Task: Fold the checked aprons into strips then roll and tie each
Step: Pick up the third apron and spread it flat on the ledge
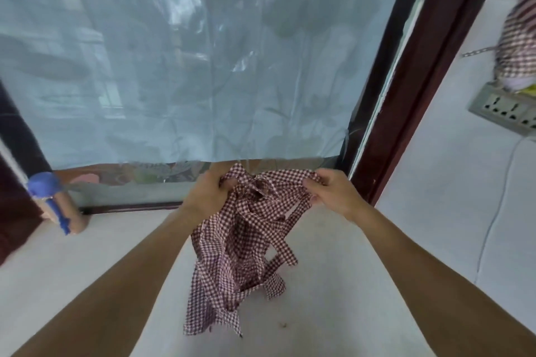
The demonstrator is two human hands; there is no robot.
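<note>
both hands' grip, left hand [209, 192] and right hand [330, 191], pinching limp, light checked apron [237, 255] along top edge, best held at corners.

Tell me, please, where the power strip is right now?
In the head view, the power strip hangs on the white wall at far right, just below a bundle of checked cloth.

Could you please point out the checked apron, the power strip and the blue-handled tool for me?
checked apron [232, 264]: head view, hanging cloth body.
power strip [504, 113]: head view, socket face.
blue-handled tool [43, 184]: head view, blue top end.
</note>
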